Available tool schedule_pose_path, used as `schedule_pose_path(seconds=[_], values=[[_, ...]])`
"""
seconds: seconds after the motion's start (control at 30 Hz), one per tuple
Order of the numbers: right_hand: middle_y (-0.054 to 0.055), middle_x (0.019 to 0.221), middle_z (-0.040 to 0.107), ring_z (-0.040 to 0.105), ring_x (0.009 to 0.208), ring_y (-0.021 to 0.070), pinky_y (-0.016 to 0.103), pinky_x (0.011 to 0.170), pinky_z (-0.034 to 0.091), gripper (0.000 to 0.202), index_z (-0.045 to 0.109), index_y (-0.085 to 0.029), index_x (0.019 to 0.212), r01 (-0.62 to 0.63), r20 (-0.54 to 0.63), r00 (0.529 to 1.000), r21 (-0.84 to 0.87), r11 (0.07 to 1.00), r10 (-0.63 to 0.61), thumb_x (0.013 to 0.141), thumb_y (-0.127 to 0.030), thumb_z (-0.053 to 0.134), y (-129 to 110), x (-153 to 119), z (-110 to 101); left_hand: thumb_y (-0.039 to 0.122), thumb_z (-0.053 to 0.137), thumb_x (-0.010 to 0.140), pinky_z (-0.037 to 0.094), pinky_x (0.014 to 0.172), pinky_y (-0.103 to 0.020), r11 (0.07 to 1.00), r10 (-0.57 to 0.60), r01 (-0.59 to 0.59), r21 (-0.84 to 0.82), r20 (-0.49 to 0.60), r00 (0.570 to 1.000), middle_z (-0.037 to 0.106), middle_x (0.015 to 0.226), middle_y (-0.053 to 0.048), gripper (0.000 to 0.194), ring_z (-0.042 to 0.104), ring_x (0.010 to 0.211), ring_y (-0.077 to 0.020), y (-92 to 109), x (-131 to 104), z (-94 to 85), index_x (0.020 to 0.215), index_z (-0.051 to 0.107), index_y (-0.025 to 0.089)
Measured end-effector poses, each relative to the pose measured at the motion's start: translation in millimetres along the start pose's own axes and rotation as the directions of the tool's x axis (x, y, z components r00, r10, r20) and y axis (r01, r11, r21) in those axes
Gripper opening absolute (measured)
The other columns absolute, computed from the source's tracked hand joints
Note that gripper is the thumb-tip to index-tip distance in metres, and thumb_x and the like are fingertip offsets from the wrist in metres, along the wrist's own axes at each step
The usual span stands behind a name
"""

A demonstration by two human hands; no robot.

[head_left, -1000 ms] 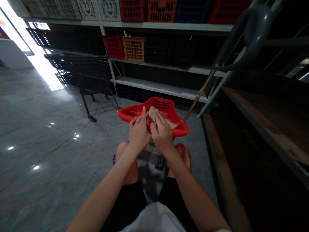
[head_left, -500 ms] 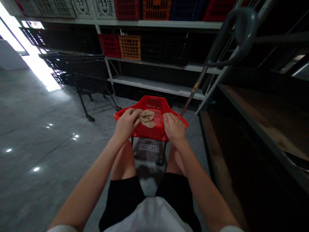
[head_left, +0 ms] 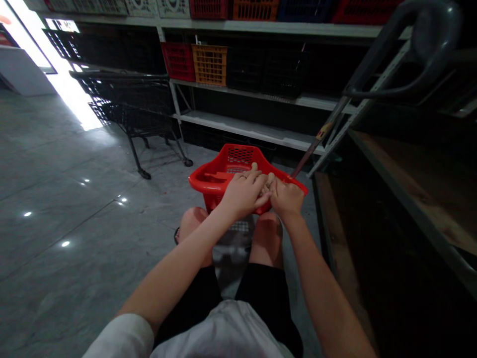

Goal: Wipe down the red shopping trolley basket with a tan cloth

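A red plastic shopping basket point(head_left: 208, 186) with a long dark handle point(head_left: 339, 107) stands in front of my knees. My left hand point(head_left: 244, 193) presses a crumpled tan cloth point(head_left: 267, 185) onto the near rim, its fingers curled over the cloth and partly covering it. Right beside it, my right hand point(head_left: 287, 198) is closed round the rim near the right corner. The two hands almost touch, with the cloth showing between them.
A black shopping cart point(head_left: 126, 104) stands to the left on the grey floor point(head_left: 93, 238). Behind the basket is a metal shelf point(head_left: 238, 130) holding a red crate point(head_left: 179, 62), a yellow crate point(head_left: 209, 64) and dark crates. A wooden-topped ledge point(head_left: 410, 179) runs along the right.
My left hand has slid the cloth rightward along the near rim to beside my right hand. The basket and handle appear farther right in view.
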State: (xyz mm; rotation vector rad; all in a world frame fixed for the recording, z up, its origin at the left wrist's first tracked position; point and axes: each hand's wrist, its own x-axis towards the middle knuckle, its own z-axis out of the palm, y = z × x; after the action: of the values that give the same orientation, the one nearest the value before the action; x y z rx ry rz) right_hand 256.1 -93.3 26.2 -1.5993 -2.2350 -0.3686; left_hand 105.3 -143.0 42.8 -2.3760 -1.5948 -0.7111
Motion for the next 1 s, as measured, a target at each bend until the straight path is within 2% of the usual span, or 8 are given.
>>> schedule_pose_path(seconds=[0.1,0.2,0.37,0.5,0.6,0.7,0.8,1.0], values=[[0.014,0.079,0.077,0.068,0.07,0.0236,0.032,0.063,0.029,0.05,0.08,-0.016,0.099,-0.039,-0.027,0.999,-0.023,0.999,0.038,0.103,-0.031,0.032,21.1,1.5,3.9,0.037,0.06,0.099,0.045,0.115,-0.043,0.998,0.045,-0.044,0.04,-0.029,0.999,0.062,0.148,-0.015,0.044,0.062,0.133,-0.0288,-7.1,-14.5,-0.2,0.137,0.06,0.014],[0.012,0.077,0.077,0.068,0.071,0.0224,0.031,0.064,0.03,0.049,0.081,-0.018,0.108,-0.002,-0.066,0.998,0.009,1.0,0.003,0.102,-0.031,0.034,38.6,3.0,7.4,0.033,0.067,0.094,0.05,0.109,-0.041,0.997,0.015,-0.008,0.08,-0.076,0.997,0.062,0.148,-0.013,0.046,0.065,0.128,-0.0285,-22.0,-44.0,-6.7,0.137,0.06,0.017],[0.009,0.085,0.081,0.072,0.078,0.0227,0.03,0.068,0.037,0.046,0.082,-0.021,0.113,0.049,-0.106,0.994,0.083,0.995,-0.04,0.1,-0.031,0.038,55.7,9.6,17.1,0.036,0.072,0.088,0.047,0.113,-0.049,0.997,-0.026,0.035,0.072,-0.12,0.992,0.07,0.137,-0.013,0.042,0.068,0.121,-0.0318,-65.9,-89.5,-24.9,0.127,0.066,0.02],[0.006,0.101,0.083,0.075,0.09,0.0236,0.03,0.075,0.044,0.044,0.081,-0.025,0.117,0.073,-0.107,0.993,0.151,0.986,-0.057,0.1,-0.033,0.042,61.7,22.9,27.0,0.031,0.063,0.088,0.045,0.116,-0.051,0.993,-0.116,0.119,0.009,-0.161,0.98,0.07,0.136,-0.012,0.042,0.068,0.122,-0.0307,-103.2,-103.8,-33.0,0.129,0.065,0.021],[0.005,0.107,0.083,0.076,0.098,0.0245,0.031,0.08,0.048,0.042,0.08,-0.026,0.118,0.058,-0.07,0.996,0.185,0.981,-0.045,0.1,-0.034,0.044,64.3,36.6,30.0,0.03,0.059,0.088,0.042,0.119,-0.053,0.987,-0.156,0.144,-0.074,-0.182,0.971,0.071,0.134,-0.012,0.044,0.066,0.123,-0.0295,-116.4,-103.6,-28.9,0.131,0.062,0.02],[0.007,0.115,0.081,0.074,0.106,0.0253,0.033,0.09,0.048,0.043,0.078,-0.024,0.121,0.069,0.0,0.998,0.177,0.982,-0.07,0.101,-0.03,0.041,60.8,49.0,26.7,0.029,0.057,0.091,0.044,0.117,-0.051,0.983,-0.111,0.082,-0.163,-0.177,0.978,0.069,0.134,-0.013,0.041,0.062,0.128,-0.0289,-112.1,-96.1,-19.7,0.13,0.061,0.018],[0.013,0.118,0.079,0.072,0.112,0.0278,0.038,0.098,0.046,0.047,0.075,-0.017,0.122,0.059,0.104,0.992,0.118,0.991,-0.071,0.103,-0.024,0.033,48.1,55.7,20.3,0.026,0.054,0.094,0.049,0.11,-0.045,0.978,-0.098,0.063,-0.199,-0.171,0.98,0.068,0.134,-0.013,0.04,0.062,0.125,-0.0274,-96.3,-84.9,-10.0,0.133,0.059,0.017],[0.019,0.127,0.074,0.067,0.122,0.0296,0.044,0.111,0.04,0.049,0.07,-0.01,0.13,-0.134,0.18,0.977,0.098,0.986,0.115,0.102,-0.021,0.03,19.0,60.8,13.6,0.036,0.055,0.099,0.054,0.093,-0.044,0.998,-0.066,0.06,-0.036,-0.2,0.978,0.072,0.115,-0.017,0.035,0.066,0.106,-0.0308,-58.6,-74.6,1.6,0.12,0.066,0.01]])
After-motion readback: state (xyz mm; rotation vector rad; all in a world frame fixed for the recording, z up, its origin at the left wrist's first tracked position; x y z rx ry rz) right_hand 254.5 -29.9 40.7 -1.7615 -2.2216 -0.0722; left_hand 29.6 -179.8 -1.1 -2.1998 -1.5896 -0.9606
